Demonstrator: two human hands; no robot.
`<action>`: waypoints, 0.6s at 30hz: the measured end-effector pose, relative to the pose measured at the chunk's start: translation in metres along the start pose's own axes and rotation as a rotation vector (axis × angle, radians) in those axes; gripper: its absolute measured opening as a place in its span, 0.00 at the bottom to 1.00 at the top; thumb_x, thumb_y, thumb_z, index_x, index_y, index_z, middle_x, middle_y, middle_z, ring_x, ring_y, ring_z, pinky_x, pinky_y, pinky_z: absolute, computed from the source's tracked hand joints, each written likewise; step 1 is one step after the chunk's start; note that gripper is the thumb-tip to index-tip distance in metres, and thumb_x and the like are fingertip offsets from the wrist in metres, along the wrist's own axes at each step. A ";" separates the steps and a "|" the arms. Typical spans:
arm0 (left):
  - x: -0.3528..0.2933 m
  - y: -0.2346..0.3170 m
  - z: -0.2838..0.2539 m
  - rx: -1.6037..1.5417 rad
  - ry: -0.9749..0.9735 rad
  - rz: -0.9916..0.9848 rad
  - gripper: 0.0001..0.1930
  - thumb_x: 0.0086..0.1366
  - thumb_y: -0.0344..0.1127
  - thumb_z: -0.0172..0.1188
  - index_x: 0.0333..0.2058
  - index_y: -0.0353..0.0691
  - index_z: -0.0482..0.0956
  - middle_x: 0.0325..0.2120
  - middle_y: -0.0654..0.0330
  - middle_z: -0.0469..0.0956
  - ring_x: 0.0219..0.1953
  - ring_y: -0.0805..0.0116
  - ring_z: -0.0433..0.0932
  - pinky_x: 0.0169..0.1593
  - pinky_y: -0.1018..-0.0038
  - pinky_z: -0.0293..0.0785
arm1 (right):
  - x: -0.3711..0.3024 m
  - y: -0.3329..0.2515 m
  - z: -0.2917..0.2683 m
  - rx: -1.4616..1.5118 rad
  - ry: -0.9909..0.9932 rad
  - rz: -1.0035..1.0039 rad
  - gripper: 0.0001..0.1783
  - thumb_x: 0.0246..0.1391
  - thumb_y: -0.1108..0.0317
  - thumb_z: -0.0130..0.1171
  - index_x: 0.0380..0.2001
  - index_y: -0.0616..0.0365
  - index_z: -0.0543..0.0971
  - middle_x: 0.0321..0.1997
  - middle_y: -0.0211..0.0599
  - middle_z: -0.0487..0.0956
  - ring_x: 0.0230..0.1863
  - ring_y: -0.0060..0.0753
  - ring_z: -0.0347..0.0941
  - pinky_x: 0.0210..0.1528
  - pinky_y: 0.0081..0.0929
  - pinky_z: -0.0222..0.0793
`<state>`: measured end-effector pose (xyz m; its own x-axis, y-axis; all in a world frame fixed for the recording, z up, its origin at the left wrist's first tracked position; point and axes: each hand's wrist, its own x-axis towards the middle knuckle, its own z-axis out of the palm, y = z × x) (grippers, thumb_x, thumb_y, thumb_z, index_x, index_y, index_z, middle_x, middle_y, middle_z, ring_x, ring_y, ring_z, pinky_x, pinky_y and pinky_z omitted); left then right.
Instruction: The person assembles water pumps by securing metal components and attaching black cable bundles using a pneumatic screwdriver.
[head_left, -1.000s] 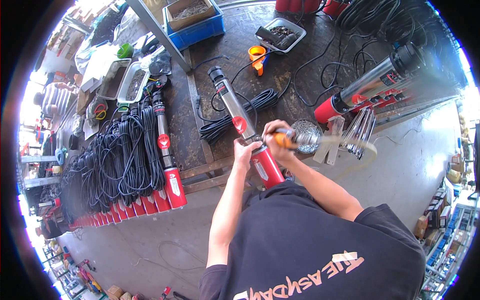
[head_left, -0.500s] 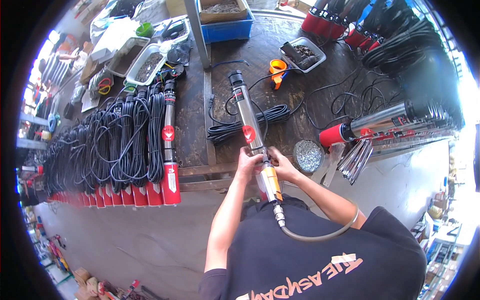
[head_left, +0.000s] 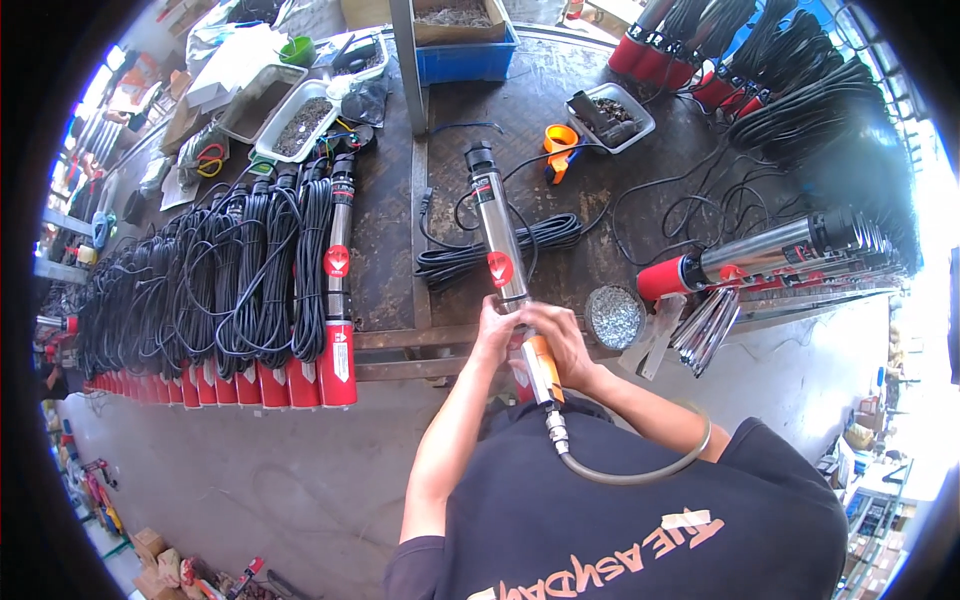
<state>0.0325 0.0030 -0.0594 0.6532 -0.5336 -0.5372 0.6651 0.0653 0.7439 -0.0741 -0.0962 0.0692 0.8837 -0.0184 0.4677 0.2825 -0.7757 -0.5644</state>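
Note:
A steel submersible pump (head_left: 495, 230) with a black outlet end and a round red sticker lies across the bench edge, its red end toward me. My left hand (head_left: 495, 328) is closed around its lower part from the left. My right hand (head_left: 562, 342) is curled over the front of a yellow-and-white air screwdriver (head_left: 545, 372), against the pump; its fingers hide the tool's tip. A grey air hose (head_left: 640, 476) runs from the tool's metal coupling and bends to the right. Behind the pump lies a coiled black cable (head_left: 545, 235).
Finished-looking pumps with bundled cables (head_left: 235, 290) line the left. More pumps (head_left: 760, 255) lie at the right, beside metal strips (head_left: 705, 325) and a round dish of small metal parts (head_left: 615, 316). An orange tape holder (head_left: 560, 150), white tray (head_left: 640, 125) and metal post (head_left: 408, 70) stand farther back.
My right hand has shifted up and left, its fingers now folding over the screwdriver's front and the pump. My left hand stays on the pump. The view has shifted slightly.

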 end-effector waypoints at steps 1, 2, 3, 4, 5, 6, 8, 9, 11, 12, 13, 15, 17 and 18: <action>-0.001 0.003 -0.002 -0.031 -0.037 -0.070 0.33 0.52 0.26 0.71 0.55 0.34 0.62 0.41 0.52 0.77 0.38 0.65 0.81 0.40 0.70 0.82 | 0.005 0.004 0.004 0.048 0.044 -0.164 0.33 0.41 0.67 0.77 0.52 0.58 0.76 0.51 0.43 0.79 0.51 0.48 0.76 0.53 0.39 0.70; 0.002 0.001 -0.004 -0.030 -0.047 -0.027 0.34 0.52 0.27 0.72 0.55 0.34 0.62 0.41 0.51 0.77 0.39 0.64 0.81 0.41 0.69 0.82 | 0.005 0.009 0.011 0.136 0.038 -0.144 0.28 0.41 0.69 0.76 0.48 0.57 0.78 0.46 0.41 0.81 0.46 0.47 0.78 0.51 0.39 0.71; 0.002 -0.001 -0.006 -0.034 -0.050 0.018 0.36 0.51 0.28 0.73 0.55 0.34 0.62 0.41 0.51 0.77 0.39 0.64 0.81 0.42 0.68 0.81 | 0.008 0.009 0.016 0.229 0.026 -0.126 0.24 0.41 0.71 0.75 0.45 0.57 0.79 0.41 0.39 0.82 0.42 0.46 0.79 0.48 0.38 0.73; 0.002 -0.003 -0.007 -0.015 -0.031 0.008 0.36 0.50 0.29 0.73 0.55 0.34 0.62 0.41 0.51 0.77 0.40 0.64 0.81 0.42 0.68 0.81 | 0.008 0.009 0.019 0.263 0.061 -0.072 0.22 0.42 0.71 0.74 0.43 0.57 0.79 0.40 0.39 0.82 0.42 0.45 0.80 0.48 0.38 0.73; 0.003 -0.004 -0.008 0.003 -0.012 -0.002 0.37 0.50 0.29 0.73 0.55 0.33 0.62 0.41 0.51 0.77 0.40 0.63 0.80 0.43 0.68 0.81 | 0.008 0.008 0.019 0.297 0.094 -0.017 0.19 0.44 0.72 0.72 0.42 0.58 0.79 0.40 0.40 0.83 0.42 0.44 0.80 0.47 0.37 0.73; 0.002 -0.003 -0.007 0.023 0.005 -0.016 0.37 0.50 0.30 0.74 0.55 0.33 0.61 0.42 0.51 0.76 0.40 0.63 0.80 0.43 0.67 0.81 | 0.009 0.004 0.016 0.372 0.118 0.084 0.19 0.44 0.75 0.72 0.41 0.57 0.79 0.37 0.39 0.82 0.40 0.38 0.81 0.44 0.33 0.75; -0.001 0.000 -0.004 0.006 0.004 -0.022 0.37 0.49 0.29 0.73 0.56 0.33 0.62 0.42 0.52 0.76 0.40 0.63 0.80 0.45 0.67 0.80 | 0.001 0.008 0.024 0.404 0.235 0.269 0.15 0.52 0.76 0.68 0.43 0.58 0.75 0.37 0.36 0.82 0.41 0.26 0.79 0.46 0.27 0.75; -0.003 0.005 -0.001 0.011 0.000 -0.002 0.37 0.48 0.28 0.73 0.56 0.33 0.62 0.42 0.52 0.76 0.41 0.64 0.80 0.46 0.67 0.79 | 0.007 0.004 0.022 0.439 0.299 0.345 0.15 0.55 0.77 0.65 0.45 0.58 0.74 0.38 0.36 0.82 0.42 0.24 0.78 0.48 0.25 0.74; -0.009 0.014 0.007 0.015 0.014 -0.046 0.37 0.46 0.26 0.72 0.54 0.33 0.63 0.42 0.53 0.76 0.42 0.64 0.79 0.46 0.67 0.79 | 0.003 0.024 0.034 0.583 0.503 0.465 0.17 0.60 0.80 0.58 0.51 0.57 0.67 0.42 0.38 0.80 0.48 0.27 0.78 0.56 0.26 0.71; -0.009 0.012 0.007 0.018 0.022 -0.044 0.36 0.46 0.26 0.72 0.54 0.34 0.63 0.42 0.53 0.76 0.42 0.63 0.79 0.46 0.66 0.79 | 0.005 0.026 0.034 0.660 0.587 0.543 0.17 0.60 0.80 0.57 0.50 0.57 0.68 0.42 0.38 0.80 0.48 0.29 0.78 0.56 0.27 0.72; -0.009 0.011 0.006 0.021 0.029 -0.043 0.36 0.46 0.26 0.72 0.54 0.34 0.63 0.42 0.53 0.76 0.42 0.63 0.79 0.46 0.66 0.79 | 0.006 0.028 0.033 0.736 0.672 0.622 0.16 0.60 0.80 0.56 0.49 0.57 0.68 0.41 0.38 0.80 0.47 0.30 0.79 0.56 0.28 0.72; -0.008 0.011 0.004 0.025 0.037 -0.039 0.36 0.47 0.26 0.72 0.54 0.34 0.63 0.42 0.53 0.76 0.42 0.63 0.79 0.47 0.66 0.80 | 0.002 0.032 0.026 0.725 0.598 0.572 0.15 0.59 0.80 0.55 0.48 0.57 0.68 0.40 0.39 0.80 0.48 0.35 0.79 0.58 0.34 0.72; -0.008 0.012 0.006 0.032 0.041 -0.036 0.36 0.47 0.26 0.72 0.54 0.34 0.63 0.42 0.52 0.76 0.42 0.63 0.79 0.47 0.66 0.80 | -0.008 0.034 0.026 0.745 0.508 0.503 0.15 0.59 0.80 0.55 0.48 0.57 0.67 0.40 0.39 0.80 0.48 0.37 0.79 0.60 0.37 0.71; -0.009 0.013 0.006 0.037 0.046 -0.036 0.36 0.47 0.26 0.72 0.54 0.34 0.63 0.42 0.52 0.76 0.42 0.63 0.79 0.46 0.65 0.80 | -0.010 0.030 0.028 0.785 0.498 0.489 0.16 0.58 0.79 0.55 0.47 0.57 0.67 0.39 0.40 0.79 0.49 0.38 0.78 0.60 0.41 0.70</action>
<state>0.0333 0.0029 -0.0425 0.6455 -0.4953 -0.5814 0.6753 0.0146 0.7374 -0.0643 -0.1020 0.0287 0.7639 -0.6149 0.1962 0.2561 0.0098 -0.9666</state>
